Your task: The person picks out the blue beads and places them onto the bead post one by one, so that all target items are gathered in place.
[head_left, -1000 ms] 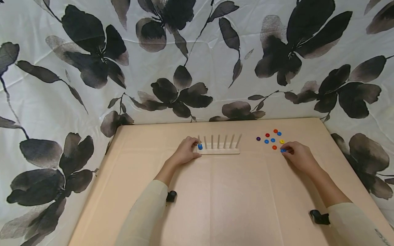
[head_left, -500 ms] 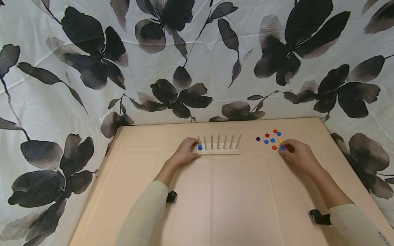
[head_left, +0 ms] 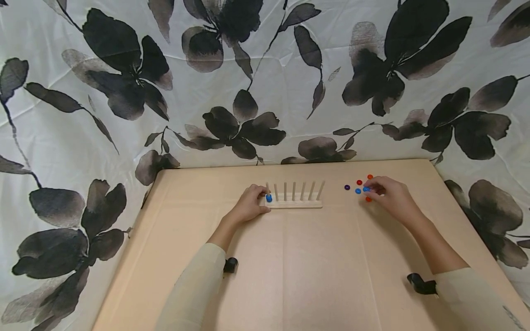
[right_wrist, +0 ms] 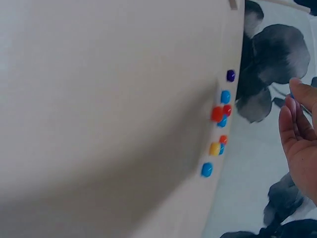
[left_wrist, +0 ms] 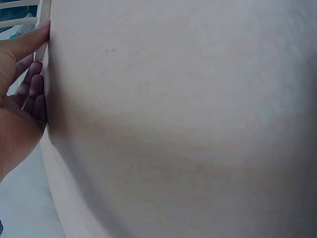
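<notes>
A wooden peg rack (head_left: 296, 204) with a row of upright pegs stands toward the back of the table. Blue beading (head_left: 269, 198) shows low on its leftmost peg. My left hand (head_left: 250, 202) grips the rack's left end, thumb at the front edge and fingertips beside that peg. In the left wrist view, the thumb (left_wrist: 29, 40) presses along the rack's edge. My right hand (head_left: 389, 195) is raised over the loose beads, pinching a small blue bead (right_wrist: 291, 95) that is mostly hidden by the thumb and index finger.
Several loose beads lie at the back right: a purple bead (head_left: 347, 187), a red bead (head_left: 359, 182), a blue bead (head_left: 358, 191) and others. A yellow bead (right_wrist: 214, 148) shows in the right wrist view. Behind the table (head_left: 323, 266) hangs a floral cloth (head_left: 285, 82).
My right hand has moved left and away from me with the blue bead, now covering the yellow bead in the head view. The left hand and the rack have stayed in place.
</notes>
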`<move>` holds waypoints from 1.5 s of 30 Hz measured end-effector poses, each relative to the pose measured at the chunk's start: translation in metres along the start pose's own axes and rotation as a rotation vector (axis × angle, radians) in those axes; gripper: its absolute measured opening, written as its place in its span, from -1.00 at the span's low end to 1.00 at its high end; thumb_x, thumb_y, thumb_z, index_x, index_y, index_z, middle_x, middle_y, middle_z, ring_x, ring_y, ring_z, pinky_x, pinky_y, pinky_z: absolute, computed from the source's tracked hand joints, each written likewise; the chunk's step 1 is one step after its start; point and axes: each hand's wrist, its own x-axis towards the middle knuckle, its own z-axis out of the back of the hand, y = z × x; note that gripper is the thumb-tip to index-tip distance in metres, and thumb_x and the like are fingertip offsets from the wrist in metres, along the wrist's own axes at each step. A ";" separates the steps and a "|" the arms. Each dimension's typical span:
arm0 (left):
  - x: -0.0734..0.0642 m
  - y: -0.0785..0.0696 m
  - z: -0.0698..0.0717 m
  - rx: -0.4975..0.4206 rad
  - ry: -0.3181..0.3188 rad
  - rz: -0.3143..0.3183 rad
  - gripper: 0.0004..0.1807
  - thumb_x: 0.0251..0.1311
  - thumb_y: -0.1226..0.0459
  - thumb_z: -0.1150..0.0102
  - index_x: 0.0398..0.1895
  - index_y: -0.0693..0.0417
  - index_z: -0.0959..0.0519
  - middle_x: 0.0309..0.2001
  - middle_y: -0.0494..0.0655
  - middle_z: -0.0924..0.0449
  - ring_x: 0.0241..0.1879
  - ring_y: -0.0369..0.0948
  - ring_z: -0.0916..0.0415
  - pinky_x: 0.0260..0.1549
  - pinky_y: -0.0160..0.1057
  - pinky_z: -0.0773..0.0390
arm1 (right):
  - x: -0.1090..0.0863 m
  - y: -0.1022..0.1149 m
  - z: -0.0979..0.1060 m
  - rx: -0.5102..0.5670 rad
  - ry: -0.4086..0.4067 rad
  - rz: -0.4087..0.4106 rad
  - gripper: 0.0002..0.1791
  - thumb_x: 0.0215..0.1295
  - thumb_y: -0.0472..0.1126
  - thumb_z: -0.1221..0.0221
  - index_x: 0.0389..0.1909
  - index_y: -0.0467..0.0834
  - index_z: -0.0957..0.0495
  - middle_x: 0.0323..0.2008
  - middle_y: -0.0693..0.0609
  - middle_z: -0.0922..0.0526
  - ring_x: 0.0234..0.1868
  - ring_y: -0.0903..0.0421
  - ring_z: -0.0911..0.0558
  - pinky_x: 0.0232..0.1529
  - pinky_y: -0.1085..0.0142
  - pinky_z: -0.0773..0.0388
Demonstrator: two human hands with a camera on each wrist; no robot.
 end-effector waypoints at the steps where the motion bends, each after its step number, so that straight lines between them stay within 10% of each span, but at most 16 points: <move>1: 0.000 0.000 0.000 0.001 0.000 0.000 -0.43 0.11 0.26 -0.55 0.18 0.12 -0.55 0.06 0.02 -0.48 0.06 -0.08 -0.41 0.15 -0.10 -0.46 | 0.002 0.003 0.000 0.014 -0.001 0.007 -0.76 0.20 -0.39 -0.44 -0.13 -0.26 -0.68 -0.30 -0.08 -0.70 -0.28 0.02 -0.65 -0.25 0.78 -0.38; 10: 0.000 0.001 0.000 -0.007 0.004 0.004 -0.43 0.12 0.26 -0.55 0.19 0.14 -0.54 0.07 0.03 -0.48 0.05 -0.07 -0.41 0.15 -0.10 -0.47 | 0.021 0.029 -0.007 0.109 -0.026 0.099 -0.78 0.15 -0.37 -0.48 -0.20 -0.19 -0.69 -0.36 -0.01 -0.69 -0.38 0.36 -0.57 -0.43 0.58 -0.52; 45: -0.001 0.000 0.001 0.004 0.000 -0.005 -0.46 0.13 0.26 -0.54 0.16 0.12 -0.55 0.07 0.02 -0.48 0.07 -0.07 -0.41 0.16 -0.10 -0.47 | 0.082 0.153 -0.058 0.141 0.167 0.302 -0.81 0.30 -0.24 -0.41 -0.10 -0.12 -0.70 -0.24 0.03 -0.70 -0.23 0.11 -0.64 -0.13 0.17 -0.69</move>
